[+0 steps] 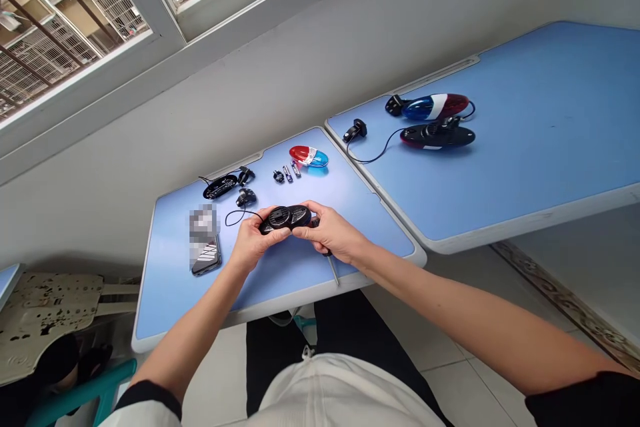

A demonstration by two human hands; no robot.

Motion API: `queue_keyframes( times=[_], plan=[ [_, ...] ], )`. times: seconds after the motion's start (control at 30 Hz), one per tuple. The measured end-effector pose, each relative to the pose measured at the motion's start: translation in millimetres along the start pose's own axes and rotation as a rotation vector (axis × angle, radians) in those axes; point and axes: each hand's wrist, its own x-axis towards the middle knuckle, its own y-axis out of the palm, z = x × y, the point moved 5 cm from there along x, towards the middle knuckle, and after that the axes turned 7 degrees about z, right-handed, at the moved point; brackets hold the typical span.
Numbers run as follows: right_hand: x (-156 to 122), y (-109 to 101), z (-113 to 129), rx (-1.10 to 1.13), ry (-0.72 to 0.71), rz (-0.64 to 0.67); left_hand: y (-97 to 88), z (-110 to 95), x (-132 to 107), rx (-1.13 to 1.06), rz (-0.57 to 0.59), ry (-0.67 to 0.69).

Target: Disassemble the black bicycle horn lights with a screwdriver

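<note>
The left hand (253,247) and right hand (330,230) clamp together on a black lamp housing (285,218), its cord trailing, as a screwdriver (333,269) juts below the right hand. Around them on a blue folding table (150,293), one lamp appears dismantled: one red-and-blue lens shell (309,157), two batteries (291,171), one black oval panel (220,187), three small black fittings (246,197) and, nearest the edge, a partly blurred phone (206,260). On the farther blue table (550,147), a red, white and blue lamp (435,107), a black lamp body (437,136) and one corded clip (355,130) appear assembled.
</note>
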Motion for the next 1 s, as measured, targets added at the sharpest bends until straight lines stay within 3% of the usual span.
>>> queue_keyframes(
  times=[0.33, 0.5, 0.7, 1.0],
  plan=[
    [6.1, -10.9, -2.6, -0.071, 0.064, 0.056, -1.8, 4.7, 6.6, -0.149, 0.096, -0.085],
    [5.9, -23.8, -6.3, -0.04, 0.109, -0.008, -11.8, 4.1, 14.4, -0.02, 0.011, -0.009],
    [-2.8, -60.1, 5.6, -0.107, 0.165, -0.108, -25.6, 15.1, 24.8, 0.086, -0.083, -0.026],
    [2.5, -93.1, 17.5, -0.142, 0.186, -0.107, -37.2, 15.3, 40.8, 0.38, -0.195, 0.071]
  ],
)
